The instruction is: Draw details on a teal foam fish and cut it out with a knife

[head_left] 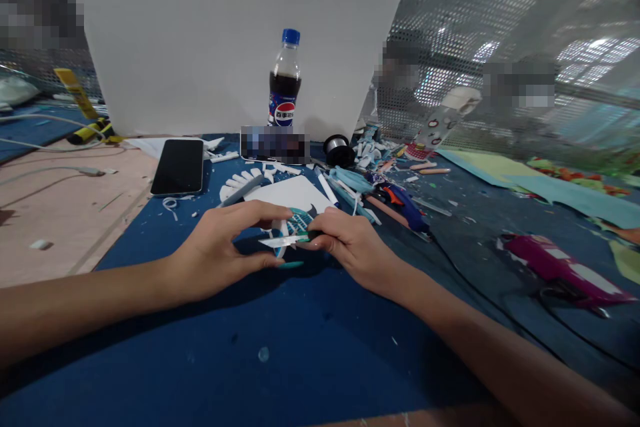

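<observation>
My left hand [220, 247] pinches a small teal-and-white patterned piece [300, 221] between thumb and fingers. Part of that piece is hidden by the fingers. A long teal tip [291, 265] shows by the left thumb; I cannot tell whether it is a nail or part of the piece. Closed round a small knife [280, 241], my right hand [350, 243] points its pale blade left, across the front of the piece. The knife's handle is mostly covered by the fingers. Just behind both hands lies a white sheet [295, 192] on the blue table [240, 353].
A cola bottle [285, 90] stands behind a propped phone [275, 145]. Another phone [177, 167] lies left. To the right are a wire spool [339, 149], white scraps [373, 147], a blue glue gun [405, 207] and a magenta tool [565, 267], both with cords.
</observation>
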Motion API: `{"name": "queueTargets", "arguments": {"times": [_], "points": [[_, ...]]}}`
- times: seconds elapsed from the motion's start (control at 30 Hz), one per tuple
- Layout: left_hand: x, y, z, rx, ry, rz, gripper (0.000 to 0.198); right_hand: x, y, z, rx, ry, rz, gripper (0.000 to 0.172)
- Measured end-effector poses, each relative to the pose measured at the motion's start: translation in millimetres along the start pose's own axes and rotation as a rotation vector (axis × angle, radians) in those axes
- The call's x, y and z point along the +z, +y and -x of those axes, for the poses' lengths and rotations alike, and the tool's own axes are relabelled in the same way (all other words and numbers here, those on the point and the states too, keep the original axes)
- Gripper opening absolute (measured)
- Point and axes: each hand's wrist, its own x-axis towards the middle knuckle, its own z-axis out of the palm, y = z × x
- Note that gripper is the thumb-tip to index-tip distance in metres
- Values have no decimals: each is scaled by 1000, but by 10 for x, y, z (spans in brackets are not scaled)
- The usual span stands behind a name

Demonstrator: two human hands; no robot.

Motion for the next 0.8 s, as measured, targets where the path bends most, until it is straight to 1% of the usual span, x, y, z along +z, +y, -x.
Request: {"name": "queueTargets", "arguments": {"times": [0.2, 0.57, 0.8], "points": [[12, -28, 12, 2, 20, 21, 35, 3, -10, -8, -37, 19, -15, 57], [10, -18, 4, -2, 21, 32, 34, 15, -16, 0, -25, 23, -1, 55], [-4, -13, 0, -10, 17, 42, 36, 39, -18, 0, -39, 31, 12, 47]]}}
